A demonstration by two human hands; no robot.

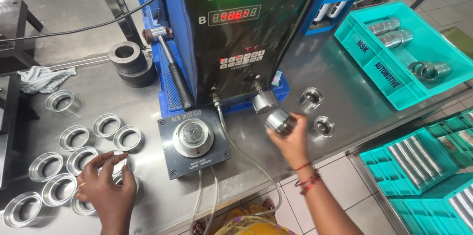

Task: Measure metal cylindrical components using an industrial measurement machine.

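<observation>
— On the brushed steel surface (345, 92), right of the square grey fixture plate with its round chrome seat (193, 139): right hand (291, 139) closed around a short shiny metal cylinder with a hollow bore (279, 120), lifted just clear of the steel, near the foot of the black gauge box with green and red digit displays (236, 33).

— And the left hand (106, 185)?

— Spread over the cluster of thin silver rings (74, 139) at the near left edge, fingers curled onto one thin silver ring (118, 161); touching for certain, gripped or merely pressed, cannot tell.

— Feel of that cylinder?

— Probably solid steel: dense for its bulk, rigid, no give. Polished skin, likely slick, maybe oily. Best taken around the outer wall with fingertips on opposite sides, as held now, away from the open end.

— Looks?

— Bright, mirror-like, stubby, one end open and dark inside. Two similar pieces (318, 111) standing just beside the right hand, open ends up.

— The rings?

— Light, thin-walled, flat-lying, easy to bend or scratch by the look of them; best pinched at the rim.

— Anything else nearby?

— Black-handled hammer (170, 62) leaning on the blue base; two dark stacked collars (129, 62) behind the rings; crumpled pale cloth (44, 78) far left; turquoise plastic tray (364, 50) with more bright cylinders at far right.
</observation>
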